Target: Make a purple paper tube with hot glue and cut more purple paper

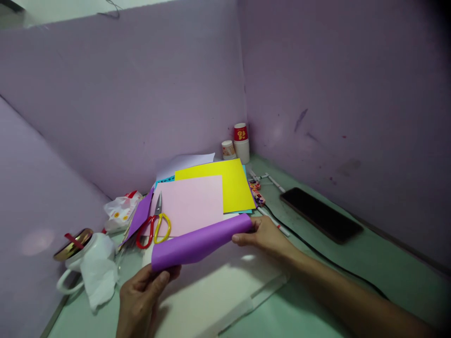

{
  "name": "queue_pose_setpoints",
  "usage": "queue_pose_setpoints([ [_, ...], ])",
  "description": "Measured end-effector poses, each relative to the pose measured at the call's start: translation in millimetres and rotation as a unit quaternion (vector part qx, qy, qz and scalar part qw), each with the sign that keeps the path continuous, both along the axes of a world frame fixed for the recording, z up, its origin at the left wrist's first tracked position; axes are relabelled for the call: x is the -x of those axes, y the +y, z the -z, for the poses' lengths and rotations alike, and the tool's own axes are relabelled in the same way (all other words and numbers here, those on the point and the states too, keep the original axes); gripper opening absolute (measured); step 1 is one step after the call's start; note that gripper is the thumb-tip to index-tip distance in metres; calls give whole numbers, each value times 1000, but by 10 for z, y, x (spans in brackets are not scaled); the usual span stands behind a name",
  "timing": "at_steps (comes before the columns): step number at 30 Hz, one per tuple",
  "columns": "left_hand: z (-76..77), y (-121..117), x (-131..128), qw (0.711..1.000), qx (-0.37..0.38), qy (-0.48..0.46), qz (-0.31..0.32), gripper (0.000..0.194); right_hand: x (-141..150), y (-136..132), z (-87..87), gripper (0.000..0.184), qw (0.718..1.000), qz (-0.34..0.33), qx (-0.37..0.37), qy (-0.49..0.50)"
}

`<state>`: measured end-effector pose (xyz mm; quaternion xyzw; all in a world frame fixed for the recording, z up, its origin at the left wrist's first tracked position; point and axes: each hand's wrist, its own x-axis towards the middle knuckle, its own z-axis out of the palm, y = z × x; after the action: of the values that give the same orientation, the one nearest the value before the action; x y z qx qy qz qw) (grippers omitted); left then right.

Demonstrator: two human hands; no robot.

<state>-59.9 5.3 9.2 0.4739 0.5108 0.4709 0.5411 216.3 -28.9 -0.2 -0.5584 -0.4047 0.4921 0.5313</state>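
Note:
A strip of purple paper (200, 241), curved over along its length, is stretched between my two hands above a white board or pad (218, 291). My left hand (143, 293) pinches its left end, thumb in front. At the other end, my right hand (266, 237) grips the strip between thumb and fingers. Just beyond the strip lie scissors (157, 223) with one red and one yellow handle, blades pointing away. They rest on a pale pink sheet (197, 202), which overlaps a yellow sheet (232, 183).
To the left stands a white mug (93, 251) with a golden lid and a tissue draped on it, near a plastic bag (121, 211). Paper cups (241, 145) stand in the far corner. A phone (320, 213) and a black cable (317, 253) lie at right. Purple walls enclose the table.

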Motion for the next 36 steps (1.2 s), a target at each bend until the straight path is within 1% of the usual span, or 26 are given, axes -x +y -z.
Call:
queue_pose_setpoints([
  [3,77,26,69,998,-26,46,-18,36,13,-20,-39,22,1000,-1,-15,-4],
  [6,111,69,179,987,-94,129,-26,29,20,-42,-76,18,999,-14,-53,6],
  [9,49,73,227,960,-178,207,-56,22,27,-64,-117,16,996,-27,-86,20],
  [11,-14,46,193,946,-206,239,-73,20,35,-74,-145,15,996,-23,-86,24],
  [13,-56,17,125,951,-190,234,-71,19,46,-76,-161,10,998,-12,-60,13],
  [15,-66,5,51,966,-149,204,-53,21,62,-68,-154,10,1000,-4,-16,15],
  [18,-55,11,-33,982,-92,164,-23,28,93,-49,-103,16,997,-9,51,59],
  [20,-55,6,-73,991,-47,129,-5,32,110,-40,-65,18,993,-12,83,85],
  [23,-62,-16,-105,996,14,86,29,31,117,-39,-41,13,987,-15,117,108],
  [25,-50,-21,-98,994,29,100,46,35,107,-41,-44,9,983,-21,139,117],
  [27,-18,-9,-78,990,26,128,57,38,84,-39,-49,9,983,-24,151,105],
  [30,46,29,-57,987,11,152,55,38,36,-17,-28,14,987,-30,156,24],
  [33,102,64,-71,990,33,137,27,34,-9,28,39,16,989,-14,140,-55],
  [36,148,85,-95,990,63,126,14,34,-34,73,118,17,990,15,119,-67],
])
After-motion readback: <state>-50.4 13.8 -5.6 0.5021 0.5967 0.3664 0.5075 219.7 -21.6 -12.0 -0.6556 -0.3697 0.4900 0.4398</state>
